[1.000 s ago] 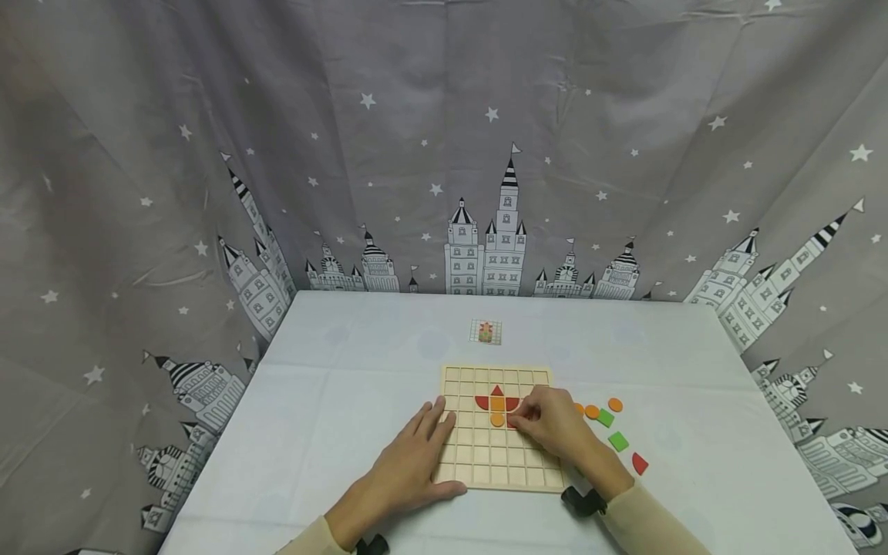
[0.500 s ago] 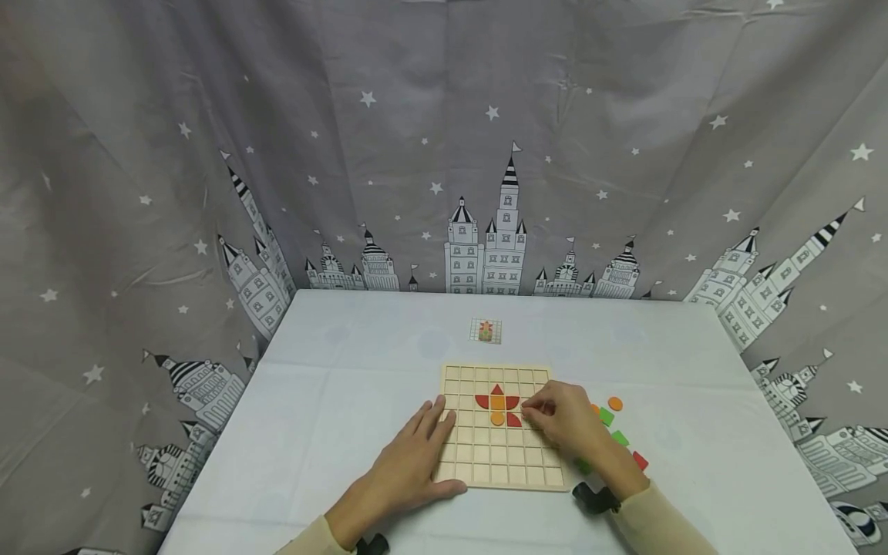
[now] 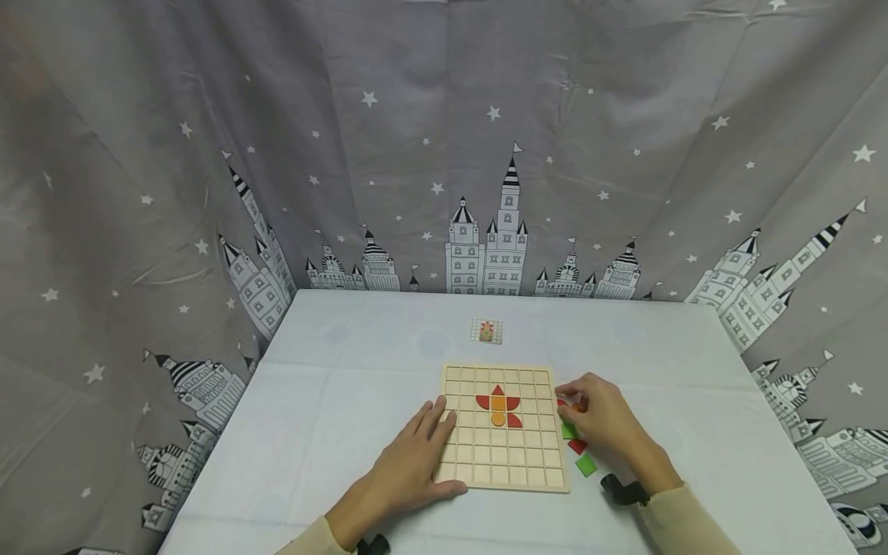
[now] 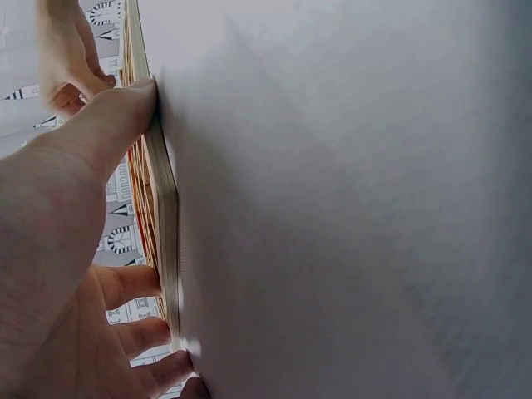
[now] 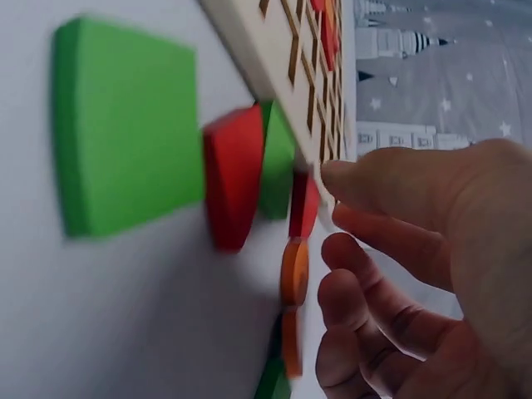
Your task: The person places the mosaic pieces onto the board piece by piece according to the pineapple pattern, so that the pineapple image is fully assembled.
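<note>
Resting on a wooden grid board (image 3: 480, 455): one left hand (image 3: 415, 456), palm down, fingers spread over the left rim, thumb against the near edge, grasping nothing; likely laid so to keep the board from sliding. Forearm angled in from the near left.

One right hand (image 3: 602, 414), just outside the board's right edge, fingers loosely bent, thumb and index parted with no piece seen between them. Forearm slanting in from the near right.

By its fingertips, loose pieces on the table (image 3: 361, 385): one small red piece (image 5: 304, 206), two orange discs (image 5: 294, 274), one green piece (image 5: 277, 166) partly hidden, one red wedge (image 5: 233, 179), one green square (image 5: 129, 133). Bunched close to the rim, presumably for a short reach.

Set in the grid: one red triangle (image 3: 497, 391), one orange square (image 3: 498, 403) below it, flanked by two red quarter-rounds (image 3: 482, 401); one orange round (image 3: 498, 418) under the square, a third red quarter-round (image 3: 514, 421) at its right.

Beyond the board: one small card (image 3: 486, 331), printed with a coloured figure, probably placed for easy viewing. Behind: grey curtain (image 3: 388, 154), castles and stars.
</note>
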Available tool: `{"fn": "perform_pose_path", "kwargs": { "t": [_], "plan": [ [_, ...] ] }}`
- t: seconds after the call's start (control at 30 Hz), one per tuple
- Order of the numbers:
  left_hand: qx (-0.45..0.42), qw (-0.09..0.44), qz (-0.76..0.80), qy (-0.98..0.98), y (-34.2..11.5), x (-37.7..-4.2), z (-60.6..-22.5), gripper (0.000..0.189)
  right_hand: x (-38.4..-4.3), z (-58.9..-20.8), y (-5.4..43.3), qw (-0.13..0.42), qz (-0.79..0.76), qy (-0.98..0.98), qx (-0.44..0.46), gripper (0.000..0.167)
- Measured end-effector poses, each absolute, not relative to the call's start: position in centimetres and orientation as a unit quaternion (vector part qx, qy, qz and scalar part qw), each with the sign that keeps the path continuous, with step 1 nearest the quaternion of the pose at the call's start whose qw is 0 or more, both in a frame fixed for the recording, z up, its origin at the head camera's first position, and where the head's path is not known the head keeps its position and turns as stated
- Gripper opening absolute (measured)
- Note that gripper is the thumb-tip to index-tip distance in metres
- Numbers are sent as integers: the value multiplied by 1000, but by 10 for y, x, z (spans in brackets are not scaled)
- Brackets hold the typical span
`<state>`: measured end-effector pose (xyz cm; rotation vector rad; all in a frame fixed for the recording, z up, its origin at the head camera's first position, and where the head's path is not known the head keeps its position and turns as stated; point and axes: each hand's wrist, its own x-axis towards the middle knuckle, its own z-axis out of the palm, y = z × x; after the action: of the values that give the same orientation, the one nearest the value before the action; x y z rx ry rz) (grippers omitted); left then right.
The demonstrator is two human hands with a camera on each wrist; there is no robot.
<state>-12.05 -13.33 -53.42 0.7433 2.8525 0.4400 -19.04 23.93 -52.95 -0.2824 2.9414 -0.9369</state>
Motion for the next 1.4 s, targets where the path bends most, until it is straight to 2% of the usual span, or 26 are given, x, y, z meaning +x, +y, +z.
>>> {"fn": "perform_pose_path", "kwargs": {
  "t": [0.13,0.27,0.5,1.07,1.3,1.4],
  "plan": [
    [249,81,147,954,-133,-120,-534,115,-189,-530,244,49,-289,953,-78,34],
    [249,80,146,954,-133,-121,-533,115,-188,-531,245,51,-288,953,-77,35],
    [250,80,145,954,-133,-121,-533,115,-189,-535,244,27,-290,953,-84,31],
    [250,78,144,954,-132,-121,-533,115,-190,-531,242,8,-337,939,-65,17],
    [249,78,147,954,-132,-121,-532,115,-190,-523,236,-49,-345,932,-101,15],
    [249,78,149,954,-132,-120,-532,116,-191,-519,230,-47,-364,923,-117,13]
  ]
}}
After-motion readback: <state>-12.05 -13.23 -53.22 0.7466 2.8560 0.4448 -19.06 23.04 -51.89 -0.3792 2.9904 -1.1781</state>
